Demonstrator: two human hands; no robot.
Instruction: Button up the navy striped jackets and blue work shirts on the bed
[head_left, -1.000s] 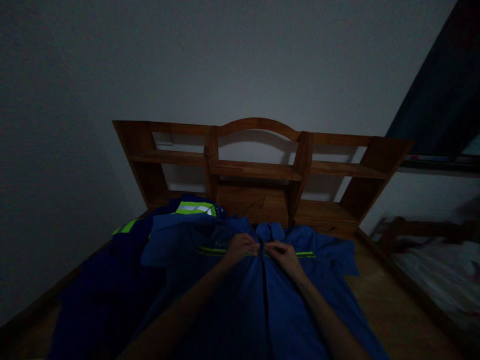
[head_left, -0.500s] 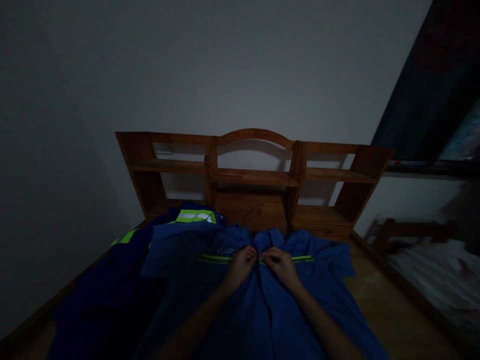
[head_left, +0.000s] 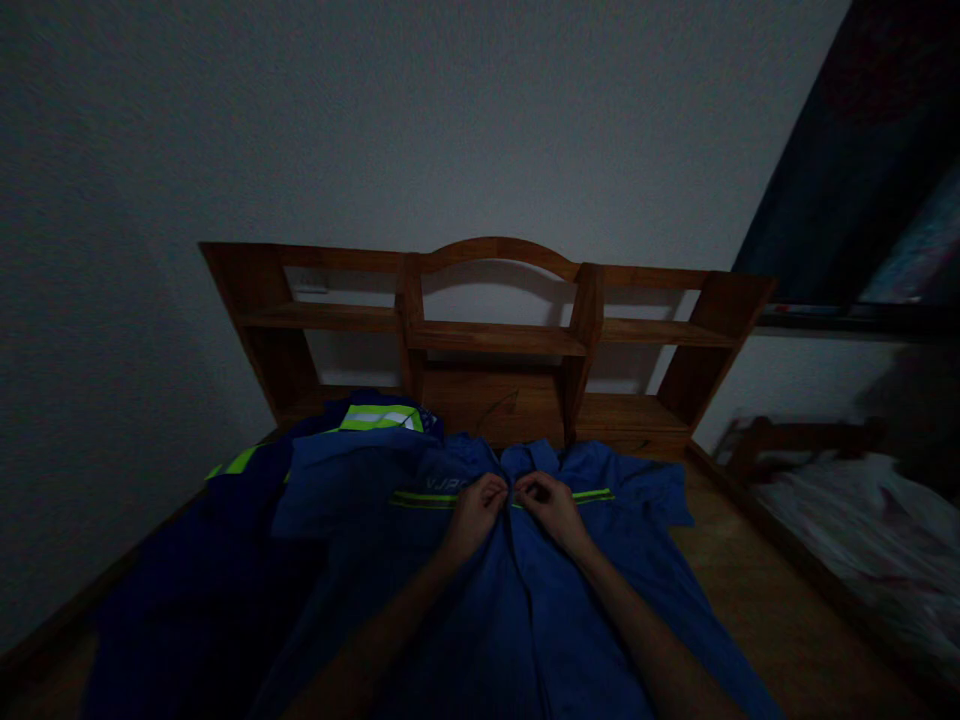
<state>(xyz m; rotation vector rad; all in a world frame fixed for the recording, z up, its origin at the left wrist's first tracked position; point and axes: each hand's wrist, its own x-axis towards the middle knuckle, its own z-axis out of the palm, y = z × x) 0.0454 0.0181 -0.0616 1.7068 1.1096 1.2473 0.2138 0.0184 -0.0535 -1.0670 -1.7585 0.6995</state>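
Observation:
A blue short-sleeved work shirt (head_left: 480, 600) lies spread out, collar away from me, with a thin yellow-green stripe and pale lettering across the chest. At its front opening, just below the collar, my left hand (head_left: 480, 503) pinches the left edge of the placket. Close beside it, my right hand (head_left: 550, 505) pinches the right edge, thumb and fingers pressed together. The fingertips of the two hands are nearly touching. Whether a button sits between them is too dark and small to make out.
Under the left sleeve lies a dark blue garment (head_left: 202, 560) with reflective yellow-green bands. Behind the shirt stands a wooden shelf headboard (head_left: 495, 338) against a pale wall. To the right are a wooden frame edge (head_left: 806, 436) and crumpled pale bedding (head_left: 870, 520).
The whole view has shifted slightly, so everything appears a little higher and further left. Both hands keep their pinch at the shirt's front opening.

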